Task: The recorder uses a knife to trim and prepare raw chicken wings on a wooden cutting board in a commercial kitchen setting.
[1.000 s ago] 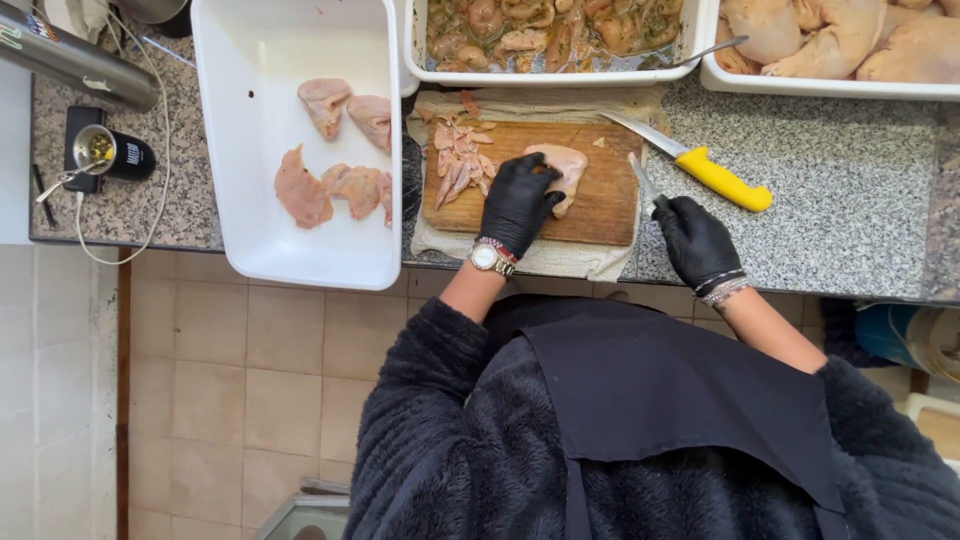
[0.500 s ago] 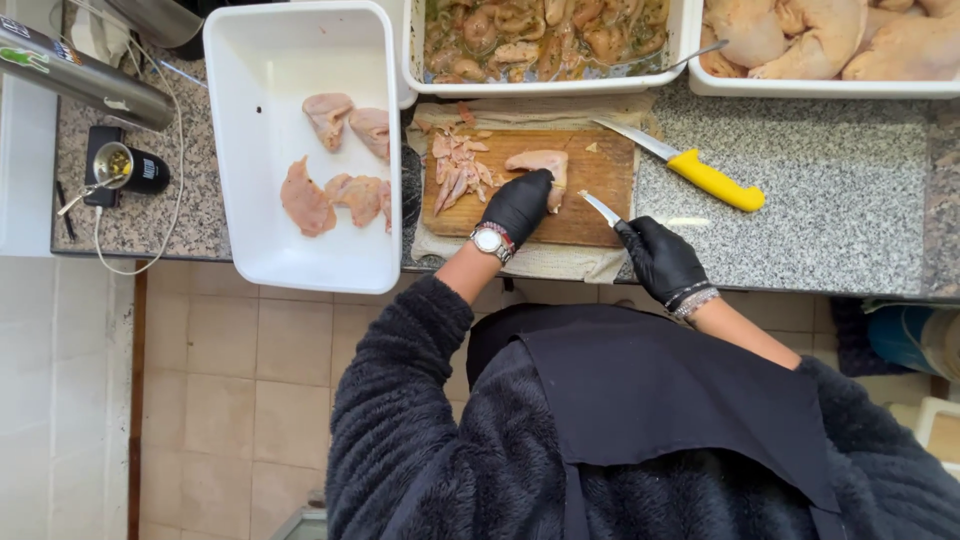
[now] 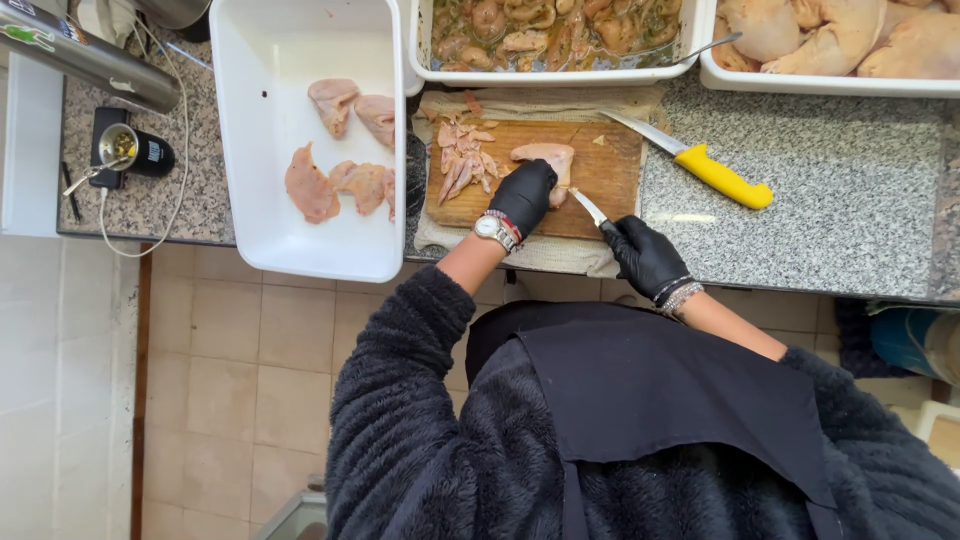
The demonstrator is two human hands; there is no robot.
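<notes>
Fingers of the gloved left hand press down on the raw chicken piece, which lies lengthwise left-right on the wooden cutting board. Right hand grips a small knife, its blade pointing up-left toward the meat.

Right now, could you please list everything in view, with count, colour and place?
cutting board: one, brown wood, on a cloth
chicken piece: one, pink, on the board under the left hand
scraps: a pile, pink, board's left end
fillets: about five, pink, in the white tray
spare knife: one, yellow handle, on the grey counter
cup: one, black, far left
left hand: black glove, pressing the chicken piece
right hand: black glove, holding a small knife
</notes>
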